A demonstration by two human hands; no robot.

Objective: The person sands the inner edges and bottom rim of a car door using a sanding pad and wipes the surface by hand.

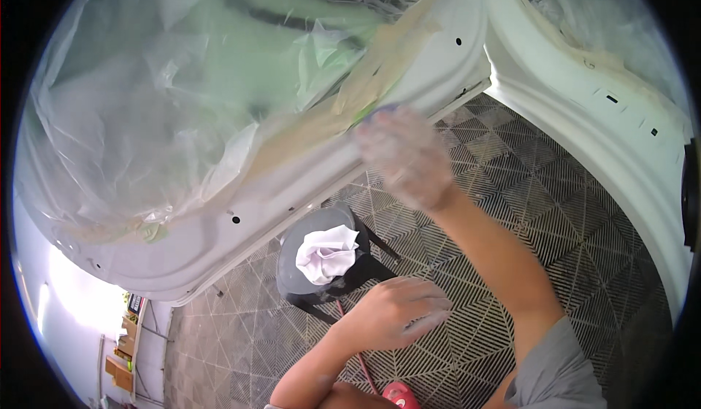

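My right hand [401, 153], blurred and grey with dust, grips a blue-purple pad [380, 111] against the white door panel [438, 66], beside yellowish and green masking tape [307, 132]. Above the tape, clear plastic sheeting [182, 66] covers much of the panel. Low in the view, my left hand [409, 310] hovers over the floor with dusty, slightly bent fingers and nothing visible in it. Just behind it, a crumpled white cloth [325, 254] lies on a dark grey stool [296, 237].
A white body opening [606, 153] with taped plastic curves down the right side. The floor [504, 278] is patterned grating, with a red hose [361, 365] and red footwear [400, 394] below me. Shelving with boxes [120, 358] and a bright light stand at the left.
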